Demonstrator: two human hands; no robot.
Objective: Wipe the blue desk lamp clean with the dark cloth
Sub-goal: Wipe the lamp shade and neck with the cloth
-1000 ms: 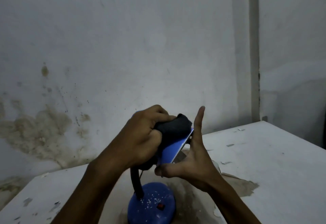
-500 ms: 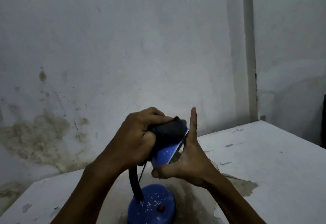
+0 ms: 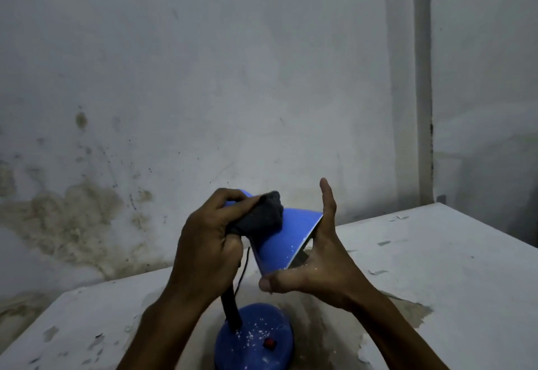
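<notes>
Blue painted shade of the desk lamp looks thin, stiff and light on a bendy black neck, so it is braced at the rim by the spread right hand, thumb under the lower edge. Soft dark cloth is bunched in the clenched left hand and pressed on the shade's crown, just left of the brace. White specks are left on the weighted base below the grip; steadying is best kept at rim or neck, since the neck is judged likely to flex.
</notes>
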